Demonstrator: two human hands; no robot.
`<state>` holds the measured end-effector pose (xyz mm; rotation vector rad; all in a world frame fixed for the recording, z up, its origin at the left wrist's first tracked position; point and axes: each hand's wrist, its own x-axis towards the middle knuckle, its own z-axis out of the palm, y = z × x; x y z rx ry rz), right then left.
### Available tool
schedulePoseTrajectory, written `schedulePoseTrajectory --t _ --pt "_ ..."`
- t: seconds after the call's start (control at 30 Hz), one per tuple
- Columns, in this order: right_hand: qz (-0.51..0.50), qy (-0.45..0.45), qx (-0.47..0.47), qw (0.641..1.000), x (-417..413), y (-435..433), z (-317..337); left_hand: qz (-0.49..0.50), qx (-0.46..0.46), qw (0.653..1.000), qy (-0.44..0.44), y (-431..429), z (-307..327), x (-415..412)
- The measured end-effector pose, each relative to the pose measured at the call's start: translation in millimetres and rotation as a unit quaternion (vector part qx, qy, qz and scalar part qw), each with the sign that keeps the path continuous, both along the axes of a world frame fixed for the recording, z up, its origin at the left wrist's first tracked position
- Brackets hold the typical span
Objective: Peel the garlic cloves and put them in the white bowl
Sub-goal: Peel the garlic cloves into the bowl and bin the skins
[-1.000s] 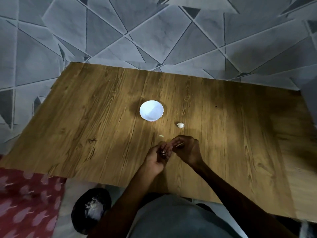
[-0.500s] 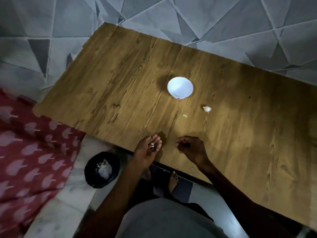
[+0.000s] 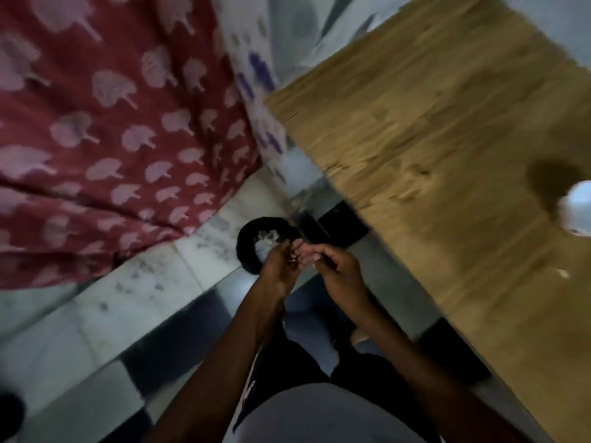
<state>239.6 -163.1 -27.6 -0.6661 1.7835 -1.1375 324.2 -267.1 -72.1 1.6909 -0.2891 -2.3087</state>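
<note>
The view is blurred and tilted. Both hands are off the table, held above a black bin (image 3: 256,247) on the floor. My left hand (image 3: 281,266) is cupped, its fingers curled round small pale bits of garlic skin (image 3: 292,258). My right hand (image 3: 339,273) reaches across, and its fingertips touch those bits in the left palm. Part of the white bowl (image 3: 579,203) shows at the right edge, on the wooden table (image 3: 431,123). A pale garlic piece (image 3: 561,272) lies on the table nearer to me than the bowl.
White scraps lie inside the bin. A red cloth with a pink pattern (image 3: 112,123) covers the upper left. Pale tiled floor (image 3: 128,298) runs under the bin. The table's near edge passes just right of my hands. My lap fills the bottom.
Both hands have left the table edge and moved left and down over the black bin. The right hand has come up against the left palm. The camera has swung left, and the bowl is now at the right edge.
</note>
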Motion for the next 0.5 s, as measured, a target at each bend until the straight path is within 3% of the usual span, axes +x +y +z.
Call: schedulePoseTrajectory --t 0.17,0.27,0.5 --pt "0.022 -0.070 0.033 0.997 84.3 -74.0 -111.6 0.066 0.029 0.996 -0.052 -82.2 -131.2 58.9" --pt "0.056 -0.117 0.059 0.990 124.4 -105.1 -212.5 0.086 0.071 0.993 -0.043 -116.9 -229.3 85.3" --pt "0.146 -0.160 0.225 0.950 149.6 -172.4 -430.3 0.116 0.091 0.989 -0.022 -143.0 -421.9 119.2"
